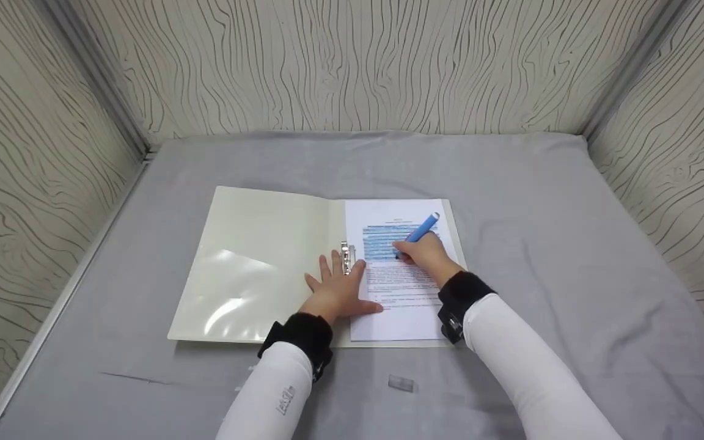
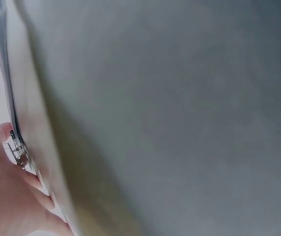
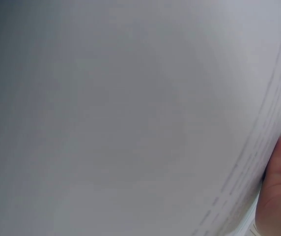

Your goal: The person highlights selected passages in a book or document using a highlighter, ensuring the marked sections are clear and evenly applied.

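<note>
The folder (image 1: 254,235) lies open mid-table on the cloth (image 1: 572,244), its edges well apart from the walls (image 1: 352,67), with cloth stretching wide to either side and a narrower band behind; the page (image 1: 398,327) sits on its right half, inside that half's right edge. The left hand (image 1: 340,293) rests with fingers spread by the clip (image 1: 345,253), thumb on the page, grasping nothing; the right hand (image 1: 428,252) pinches the pen (image 1: 423,227), tip down at the blue lines' lower edge; counted: one folder, one clip, one pen, two hands, and one small grey piece (image 1: 401,383) near the folder's front edge.
</note>
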`<act>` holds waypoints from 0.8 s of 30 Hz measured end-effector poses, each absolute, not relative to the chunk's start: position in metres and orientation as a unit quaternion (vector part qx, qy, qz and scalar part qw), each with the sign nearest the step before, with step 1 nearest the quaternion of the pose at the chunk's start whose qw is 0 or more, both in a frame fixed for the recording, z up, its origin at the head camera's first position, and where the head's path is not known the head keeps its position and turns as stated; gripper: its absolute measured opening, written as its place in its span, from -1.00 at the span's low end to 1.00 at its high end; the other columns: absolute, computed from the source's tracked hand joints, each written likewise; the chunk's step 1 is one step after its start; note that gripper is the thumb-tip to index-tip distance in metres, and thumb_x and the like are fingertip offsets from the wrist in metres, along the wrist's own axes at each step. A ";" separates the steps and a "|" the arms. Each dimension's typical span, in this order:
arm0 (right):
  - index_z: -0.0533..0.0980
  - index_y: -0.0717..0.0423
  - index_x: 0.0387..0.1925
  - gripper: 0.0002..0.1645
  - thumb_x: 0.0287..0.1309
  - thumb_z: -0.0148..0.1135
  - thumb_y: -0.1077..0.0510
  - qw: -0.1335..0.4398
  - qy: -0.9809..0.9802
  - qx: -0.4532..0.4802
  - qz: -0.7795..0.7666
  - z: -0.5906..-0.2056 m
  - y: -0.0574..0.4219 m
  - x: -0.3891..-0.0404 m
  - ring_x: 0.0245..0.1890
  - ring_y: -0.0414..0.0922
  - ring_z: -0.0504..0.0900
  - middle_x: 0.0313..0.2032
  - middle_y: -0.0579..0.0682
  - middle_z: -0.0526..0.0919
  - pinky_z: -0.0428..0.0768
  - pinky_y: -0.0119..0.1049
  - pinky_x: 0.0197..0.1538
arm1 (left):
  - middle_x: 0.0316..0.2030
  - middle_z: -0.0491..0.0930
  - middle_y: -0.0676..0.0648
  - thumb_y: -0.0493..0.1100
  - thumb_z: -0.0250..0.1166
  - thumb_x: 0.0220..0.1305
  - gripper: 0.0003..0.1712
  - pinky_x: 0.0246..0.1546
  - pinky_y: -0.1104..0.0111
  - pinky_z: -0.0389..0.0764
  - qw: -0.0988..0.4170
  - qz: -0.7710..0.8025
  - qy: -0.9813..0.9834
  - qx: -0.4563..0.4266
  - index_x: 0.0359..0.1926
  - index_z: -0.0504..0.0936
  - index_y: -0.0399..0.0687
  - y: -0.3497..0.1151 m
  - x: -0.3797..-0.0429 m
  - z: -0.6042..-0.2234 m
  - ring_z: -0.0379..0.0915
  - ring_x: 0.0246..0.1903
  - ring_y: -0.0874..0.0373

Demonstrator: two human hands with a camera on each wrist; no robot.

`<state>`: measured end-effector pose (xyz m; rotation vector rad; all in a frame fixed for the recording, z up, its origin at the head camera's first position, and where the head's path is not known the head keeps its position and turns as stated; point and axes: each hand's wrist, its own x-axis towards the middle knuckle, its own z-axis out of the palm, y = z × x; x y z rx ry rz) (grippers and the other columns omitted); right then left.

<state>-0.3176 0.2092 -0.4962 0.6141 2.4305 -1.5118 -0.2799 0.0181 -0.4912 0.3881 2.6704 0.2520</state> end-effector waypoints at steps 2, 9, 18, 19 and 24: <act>0.38 0.30 -0.09 -0.51 0.13 0.26 0.00 0.106 0.827 0.208 -0.512 -0.496 0.210 -0.317 -0.47 -0.19 0.56 -0.47 0.00 0.55 0.45 -0.40 -0.34 | 0.43 -0.31 -0.29 0.49 0.26 -0.13 0.15 0.13 -0.34 -0.16 0.213 0.090 0.963 0.139 0.44 0.02 0.25 0.018 -0.280 -0.491 -0.49 0.36 -0.32; 0.38 0.30 -0.09 -0.52 0.14 0.26 0.01 0.104 0.825 0.209 -0.515 -0.496 0.212 -0.317 -0.48 -0.20 0.56 -0.46 0.00 0.56 0.47 -0.42 -0.36 | 0.42 -0.31 -0.30 0.49 0.25 -0.13 0.16 0.13 -0.34 -0.16 0.213 0.088 0.963 0.139 0.44 0.01 0.24 0.018 -0.280 -0.491 -0.49 0.36 -0.32; 0.37 0.30 -0.03 -0.48 0.13 0.27 0.02 0.102 0.821 0.210 -0.520 -0.498 0.215 -0.317 -0.43 -0.19 0.58 -0.40 0.03 0.57 0.49 -0.42 -0.33 | 0.42 -0.32 -0.30 0.49 0.27 -0.14 0.16 0.13 -0.35 -0.18 0.213 0.100 0.962 0.139 0.44 0.03 0.24 0.018 -0.279 -0.491 -0.50 0.36 -0.32; 0.36 0.31 -0.02 -0.47 0.13 0.26 0.03 0.102 0.821 0.209 -0.522 -0.498 0.215 -0.317 -0.43 -0.18 0.58 -0.39 0.04 0.57 0.50 -0.42 -0.33 | 0.42 -0.31 -0.31 0.49 0.27 -0.15 0.16 0.13 -0.35 -0.18 0.213 0.100 0.962 0.140 0.44 0.03 0.23 0.017 -0.279 -0.491 -0.50 0.36 -0.32; 0.37 0.33 -0.03 -0.48 0.13 0.27 0.05 0.096 0.818 0.205 -0.528 -0.499 0.217 -0.317 -0.44 -0.19 0.58 -0.41 0.04 0.56 0.51 -0.43 -0.33 | 0.42 -0.32 -0.30 0.49 0.27 -0.14 0.16 0.13 -0.35 -0.18 0.215 0.099 0.962 0.138 0.44 0.03 0.25 0.018 -0.280 -0.492 -0.51 0.36 -0.32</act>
